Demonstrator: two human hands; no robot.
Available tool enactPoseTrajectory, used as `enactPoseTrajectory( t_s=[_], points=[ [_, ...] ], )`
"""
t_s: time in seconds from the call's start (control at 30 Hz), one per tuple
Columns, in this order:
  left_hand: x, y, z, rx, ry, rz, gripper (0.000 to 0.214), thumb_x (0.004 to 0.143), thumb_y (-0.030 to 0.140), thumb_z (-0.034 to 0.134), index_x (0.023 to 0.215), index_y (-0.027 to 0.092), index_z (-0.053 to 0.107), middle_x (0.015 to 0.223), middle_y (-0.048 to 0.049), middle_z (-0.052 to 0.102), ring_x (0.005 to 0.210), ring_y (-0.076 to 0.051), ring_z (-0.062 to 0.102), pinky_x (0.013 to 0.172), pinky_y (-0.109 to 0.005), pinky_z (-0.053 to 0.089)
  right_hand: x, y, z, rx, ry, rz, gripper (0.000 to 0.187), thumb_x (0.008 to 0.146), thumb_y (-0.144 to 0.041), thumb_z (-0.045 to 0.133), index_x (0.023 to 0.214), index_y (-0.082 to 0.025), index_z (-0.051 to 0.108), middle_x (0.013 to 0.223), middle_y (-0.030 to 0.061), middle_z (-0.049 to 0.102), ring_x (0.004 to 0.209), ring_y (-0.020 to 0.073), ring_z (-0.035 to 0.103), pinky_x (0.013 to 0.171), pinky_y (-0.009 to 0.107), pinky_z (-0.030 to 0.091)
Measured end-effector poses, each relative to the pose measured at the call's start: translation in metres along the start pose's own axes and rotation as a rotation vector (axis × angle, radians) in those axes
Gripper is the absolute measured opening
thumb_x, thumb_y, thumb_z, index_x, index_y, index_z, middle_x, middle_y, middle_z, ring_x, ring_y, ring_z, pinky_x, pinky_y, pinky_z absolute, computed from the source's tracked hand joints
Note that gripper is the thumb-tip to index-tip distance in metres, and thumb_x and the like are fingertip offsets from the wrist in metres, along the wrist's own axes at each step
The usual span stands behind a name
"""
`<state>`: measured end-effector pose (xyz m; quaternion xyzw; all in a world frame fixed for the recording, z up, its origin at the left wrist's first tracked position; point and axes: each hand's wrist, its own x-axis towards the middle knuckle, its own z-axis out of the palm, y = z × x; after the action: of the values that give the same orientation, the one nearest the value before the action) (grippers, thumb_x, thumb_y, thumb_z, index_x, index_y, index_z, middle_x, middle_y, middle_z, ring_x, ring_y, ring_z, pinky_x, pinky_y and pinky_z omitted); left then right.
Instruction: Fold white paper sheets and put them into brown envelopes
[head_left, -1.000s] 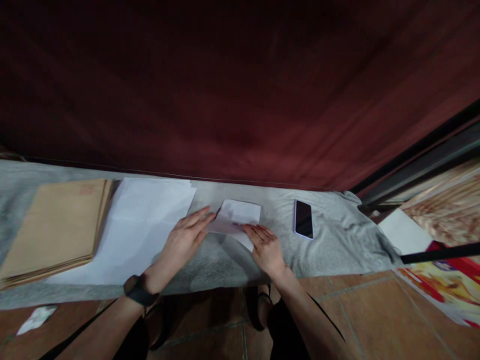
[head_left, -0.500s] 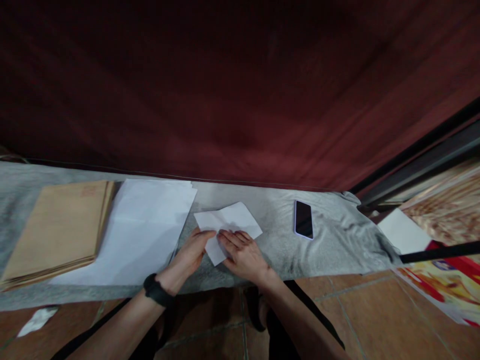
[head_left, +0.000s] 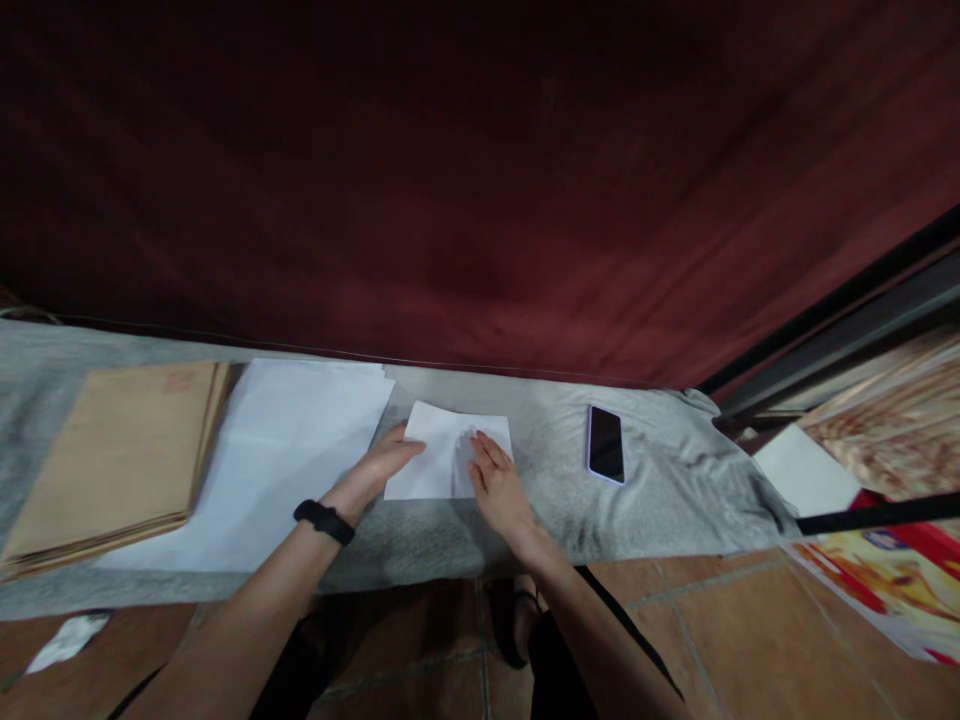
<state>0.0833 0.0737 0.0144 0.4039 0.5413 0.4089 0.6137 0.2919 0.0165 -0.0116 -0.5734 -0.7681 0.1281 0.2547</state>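
A small white sheet of paper (head_left: pixel 441 440) lies on the grey cloth in front of me, with a crease running down through its middle. At its left edge is my left hand (head_left: pixel 384 462), thumb on top and the other fingers partly hidden behind the edge, gripping it. My right hand (head_left: pixel 496 490) rests flat on the paper's right part, fingers stretched out and nothing held in them. A black band sits on my left wrist.
Left of my hands lie a stack of large white sheets (head_left: pixel 300 440) and a pile of brown envelopes (head_left: pixel 120 440). A phone (head_left: pixel 605 444) rests at right on the grey cloth (head_left: pixel 675 480). Behind hangs a dark red cloth (head_left: pixel 480 250); a printed box (head_left: pixel 892 580) is at far right.
The paper has turned from a slanted position to lie nearly square to me. My hands have moved apart, the left to its left edge and the right to its right side.
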Motion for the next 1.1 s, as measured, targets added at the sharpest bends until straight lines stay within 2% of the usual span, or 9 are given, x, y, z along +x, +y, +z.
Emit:
enactPoseTrajectory(
  t_s=[0.1,0.17,0.3,0.4,0.5,0.57,0.67,0.83,1.1],
  points=[
    [0.006,0.002,0.005,0.434,0.067,0.147,0.030,0.072,0.025,0.066,0.099,0.014,0.075,0.087,-0.0101,0.077,0.085,-0.032,0.073,0.076,-0.039,0.057,0.002,0.000,0.009,-0.026,0.015,-0.014,0.047,0.104,-0.025,0.040,0.149,-0.017,0.049,0.155,0.0114,0.049,0.145,0.0227,0.042,0.120,0.046,0.038],
    [0.004,0.005,0.010,0.691,0.151,0.226,0.046,0.078,0.021,0.059,0.123,0.011,0.068,0.101,-0.0149,0.077,0.099,-0.036,0.071,0.090,-0.046,0.054,0.004,-0.001,0.014,-0.025,0.038,-0.009,0.047,0.104,-0.024,0.039,0.149,-0.018,0.050,0.154,0.0106,0.050,0.145,0.0228,0.043,0.119,0.046,0.039],
    [-0.010,0.004,0.021,1.006,0.263,0.315,0.072,0.091,0.021,0.046,0.159,0.009,0.025,0.133,-0.0253,0.063,0.117,-0.041,0.065,0.101,-0.054,0.047,0.009,-0.003,0.019,-0.074,0.024,-0.004,0.047,0.105,-0.024,0.038,0.149,-0.015,0.049,0.155,0.0121,0.048,0.146,0.0227,0.041,0.121,0.045,0.037],
    [-0.016,-0.007,0.031,1.132,0.337,0.492,0.067,0.094,0.020,0.039,0.159,0.010,0.024,0.158,-0.0249,0.038,0.145,-0.042,0.039,0.116,-0.058,0.033,0.012,-0.005,0.020,-0.149,-0.010,-0.002,0.048,0.105,-0.025,0.038,0.149,-0.009,0.048,0.156,0.0153,0.046,0.148,0.0235,0.037,0.124,0.045,0.031],
    [-0.014,-0.023,0.043,1.140,0.211,0.646,0.059,0.098,0.022,0.033,0.155,0.012,0.036,0.167,-0.0170,0.024,0.156,-0.034,0.015,0.125,-0.056,0.017,0.013,-0.006,0.020,-0.192,-0.031,-0.003,0.049,0.105,-0.023,0.036,0.150,-0.007,0.045,0.158,0.0150,0.044,0.149,0.0235,0.035,0.125,0.044,0.028],
    [-0.012,-0.034,0.051,1.137,0.087,0.654,0.057,0.100,0.028,0.032,0.154,0.012,0.038,0.166,-0.0157,0.028,0.156,-0.031,0.018,0.126,-0.054,0.018,0.012,-0.005,0.021,-0.210,-0.043,-0.009,0.050,0.105,-0.019,0.034,0.153,-0.008,0.041,0.159,0.0143,0.042,0.150,0.0229,0.034,0.125,0.044,0.026],
    [-0.011,-0.046,0.058,1.154,0.031,0.617,0.063,0.101,0.041,0.034,0.155,0.009,0.037,0.162,-0.0179,0.036,0.154,-0.031,0.025,0.126,-0.051,0.018,0.011,-0.003,0.023,-0.241,-0.061,-0.034,0.054,0.103,-0.016,0.035,0.157,-0.010,0.034,0.162,0.0142,0.036,0.152,0.0230,0.029,0.125,0.046,0.025],
    [-0.013,-0.054,0.053,1.227,0.076,0.642,0.071,0.101,0.052,0.032,0.155,0.006,0.035,0.162,-0.0193,0.035,0.154,-0.029,0.024,0.126,-0.049,0.019,0.010,-0.002,0.027,-0.291,-0.066,-0.052,0.053,0.107,-0.025,0.035,0.158,-0.012,0.033,0.163,0.0149,0.033,0.154,0.0251,0.025,0.125,0.049,0.023],
    [-0.021,-0.057,0.042,1.438,0.194,0.652,0.074,0.102,0.053,0.028,0.152,0.000,0.037,0.162,-0.0211,0.032,0.154,-0.029,0.023,0.126,-0.044,0.020,0.003,0.010,0.019,-0.381,-0.030,0.033,0.055,0.107,-0.031,0.036,0.157,-0.010,0.033,0.163,0.0128,0.033,0.152,0.0254,0.029,0.124,0.045,0.023]
  ],
)
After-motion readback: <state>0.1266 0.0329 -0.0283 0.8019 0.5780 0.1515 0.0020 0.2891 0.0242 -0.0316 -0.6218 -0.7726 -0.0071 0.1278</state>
